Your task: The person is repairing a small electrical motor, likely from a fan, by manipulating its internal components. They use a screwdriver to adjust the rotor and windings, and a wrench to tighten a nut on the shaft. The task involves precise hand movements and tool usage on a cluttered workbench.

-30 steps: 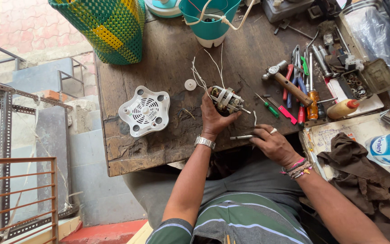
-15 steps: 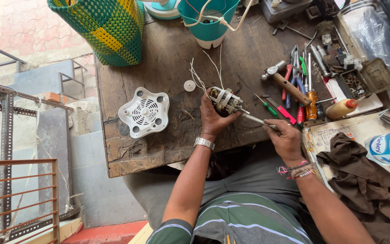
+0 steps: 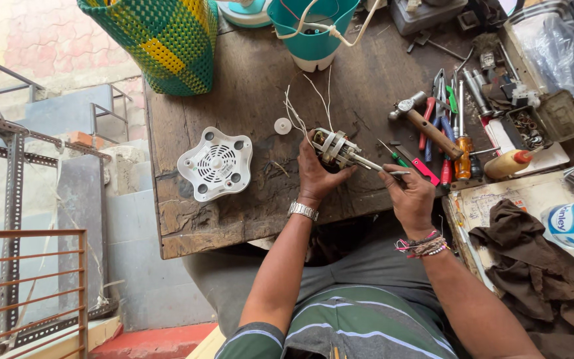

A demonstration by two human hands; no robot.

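- Desk: dark, worn wood, carrying everything listed below.
- Basket: green and yellow weave, at the far left corner, well apart from both hands.
- Tub: teal, beyond the left fingers, with a pale cord draped over it.
- Cloth: brown, crumpled, to the right of the right hand.
- Cover: white, vented, lying flat to the left of the left fingers, not touching them.
- Hammer: wooden handle, just beyond the right fingers, beside a row of screwdrivers and pliers.
- Left hand: fingers closed around the motor, wristwatch on the wrist.
- Right hand: fingers closed on the tool, beaded bands on the wrist.
- Motor: small, metal-framed, held on the desk in the left fingers; white wires run from it toward the tub.
- Tool: thin metal shaft, gripped in the right fingers, its tip at the motor's right end.
- Cap: small white disc, just beyond the left fingers, apart from the motor.
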